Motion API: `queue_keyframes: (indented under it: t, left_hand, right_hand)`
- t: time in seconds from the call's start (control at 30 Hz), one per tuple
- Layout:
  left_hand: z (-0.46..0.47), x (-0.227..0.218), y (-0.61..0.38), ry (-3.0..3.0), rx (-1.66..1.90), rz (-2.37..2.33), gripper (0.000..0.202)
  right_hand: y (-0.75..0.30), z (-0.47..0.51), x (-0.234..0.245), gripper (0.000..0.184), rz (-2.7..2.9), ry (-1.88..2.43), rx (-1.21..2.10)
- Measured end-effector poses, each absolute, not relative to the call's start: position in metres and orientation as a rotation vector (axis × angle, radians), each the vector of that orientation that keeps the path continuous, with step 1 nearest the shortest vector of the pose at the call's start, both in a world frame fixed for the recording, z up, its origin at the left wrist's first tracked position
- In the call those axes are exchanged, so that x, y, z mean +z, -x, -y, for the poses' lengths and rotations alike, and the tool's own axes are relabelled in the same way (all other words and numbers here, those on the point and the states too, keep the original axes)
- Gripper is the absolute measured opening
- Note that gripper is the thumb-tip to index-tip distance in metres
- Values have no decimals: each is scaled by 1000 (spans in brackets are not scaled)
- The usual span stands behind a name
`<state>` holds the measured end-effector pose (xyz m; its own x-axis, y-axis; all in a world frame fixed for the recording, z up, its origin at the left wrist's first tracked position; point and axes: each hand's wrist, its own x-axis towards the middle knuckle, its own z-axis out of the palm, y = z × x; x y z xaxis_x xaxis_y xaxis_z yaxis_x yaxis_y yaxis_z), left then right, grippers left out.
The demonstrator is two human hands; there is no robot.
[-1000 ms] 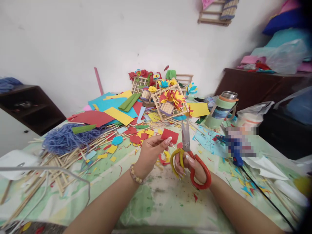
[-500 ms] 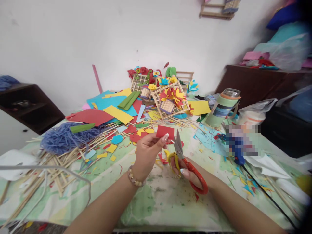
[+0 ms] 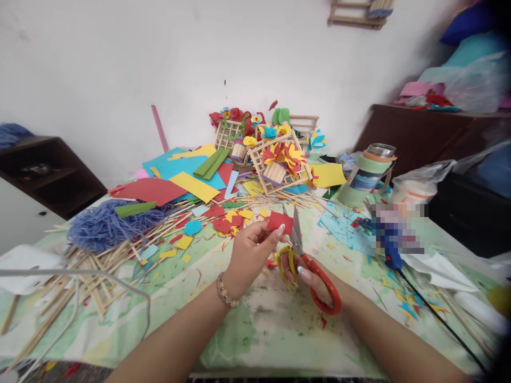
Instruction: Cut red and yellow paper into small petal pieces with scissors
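Observation:
Between the thumb and fingers of my left hand [image 3: 253, 252] is a small red paper piece [image 3: 279, 223], held up above the table. My right hand [image 3: 309, 274] grips a pair of scissors [image 3: 319, 282] with red and yellow handles, fingers through the loops. The scissor blades are parted and point away from me, at the right edge of the red piece; one blade tip shows behind its top edge. Below and beyond my hands, red and yellow paper scraps [image 3: 229, 223] lie on the patterned tablecloth [image 3: 247, 330].
Paper sheets [image 3: 159, 190], blue yarn [image 3: 107, 226] and wooden sticks [image 3: 88, 276] spread over the left side. Stick frames with paper flowers [image 3: 281, 159] stand at the back. On the right are a green flask [image 3: 365, 178] and a blue glue gun [image 3: 391, 252] with its cord.
My left hand has moved slightly right with the red paper, and the paper has tilted. The scissors' blades have opened wider and now overlap the paper's right side.

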<state>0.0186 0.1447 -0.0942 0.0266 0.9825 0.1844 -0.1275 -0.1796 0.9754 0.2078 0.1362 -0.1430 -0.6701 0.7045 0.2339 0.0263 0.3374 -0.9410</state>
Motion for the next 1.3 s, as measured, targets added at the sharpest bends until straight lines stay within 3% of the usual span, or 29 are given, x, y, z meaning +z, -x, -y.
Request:
queue_keyframes:
  t: [1.3]
  left_hand:
    - [-146, -100, -13, -1424, 1308, -953, 42]
  right_hand:
    - [-210, -140, -141, 56, 2005, 650, 1252]
